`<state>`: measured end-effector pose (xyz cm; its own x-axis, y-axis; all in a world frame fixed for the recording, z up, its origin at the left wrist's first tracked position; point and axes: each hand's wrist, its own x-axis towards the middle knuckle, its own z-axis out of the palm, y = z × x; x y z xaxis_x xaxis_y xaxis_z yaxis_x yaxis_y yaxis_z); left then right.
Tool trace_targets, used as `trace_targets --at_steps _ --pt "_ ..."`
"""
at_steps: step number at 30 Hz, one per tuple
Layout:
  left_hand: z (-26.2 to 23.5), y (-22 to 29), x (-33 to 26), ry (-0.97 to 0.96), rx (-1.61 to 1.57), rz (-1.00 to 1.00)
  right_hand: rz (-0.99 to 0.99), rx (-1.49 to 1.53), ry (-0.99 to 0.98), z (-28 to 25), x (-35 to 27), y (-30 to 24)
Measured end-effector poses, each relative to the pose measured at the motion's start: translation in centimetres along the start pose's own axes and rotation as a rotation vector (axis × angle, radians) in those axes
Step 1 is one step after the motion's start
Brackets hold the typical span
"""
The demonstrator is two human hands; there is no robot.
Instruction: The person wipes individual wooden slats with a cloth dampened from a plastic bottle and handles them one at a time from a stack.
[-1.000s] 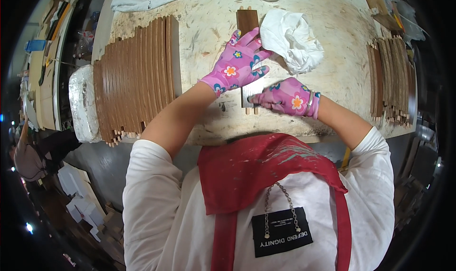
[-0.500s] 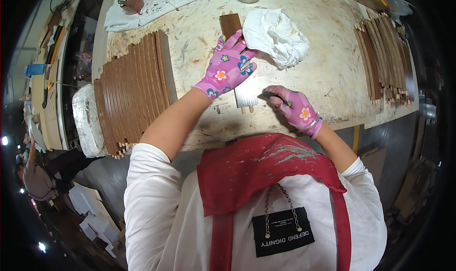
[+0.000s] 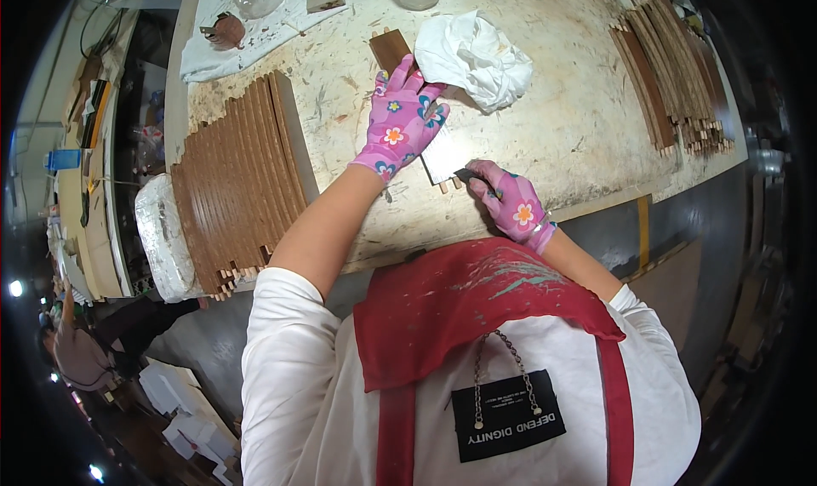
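Beneath the spread fingers of the pink-flowered, gloved left hand (image 3: 397,128) lies a flat brown wooden board (image 3: 442,157); the matching right hand (image 3: 511,202), fingers clamped on a small black flat piece (image 3: 465,174), has closed in on its near corner, apparently resuming contact.

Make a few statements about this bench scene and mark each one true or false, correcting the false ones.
1. The left hand rests on a wooden board. True.
2. The right hand is empty. False: it holds a small dark piece.
3. Pegs stick out of the board's near end. True.
4. The only stack of slats is on the left. False: one stack of slats is on the left, another on the right.
5. A white cloth lies crumpled near the board's far end. True.
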<state>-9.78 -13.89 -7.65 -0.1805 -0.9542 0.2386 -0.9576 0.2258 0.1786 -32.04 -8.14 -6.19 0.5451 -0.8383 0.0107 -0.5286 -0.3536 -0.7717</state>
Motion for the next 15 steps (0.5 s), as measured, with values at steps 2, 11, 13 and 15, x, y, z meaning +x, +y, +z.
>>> trace_targets --at_steps 2,11,13,15 --pt "-0.1 0.0 -0.1 -0.005 -0.006 -0.007 0.005 -0.017 0.006 0.1 0.0 -0.4" --pt "-0.2 0.3 -0.1 0.012 -0.054 -0.012 0.050 -0.105 -0.062 -0.1 0.3 -1.5" --pt "-0.4 0.3 -0.1 0.024 -0.072 -0.005 0.064 -0.120 -0.081 -0.2 0.5 -1.6" --pt "-0.4 0.3 -0.1 -0.004 -0.048 -0.024 0.076 -0.136 -0.101 -0.2 0.6 -1.5"
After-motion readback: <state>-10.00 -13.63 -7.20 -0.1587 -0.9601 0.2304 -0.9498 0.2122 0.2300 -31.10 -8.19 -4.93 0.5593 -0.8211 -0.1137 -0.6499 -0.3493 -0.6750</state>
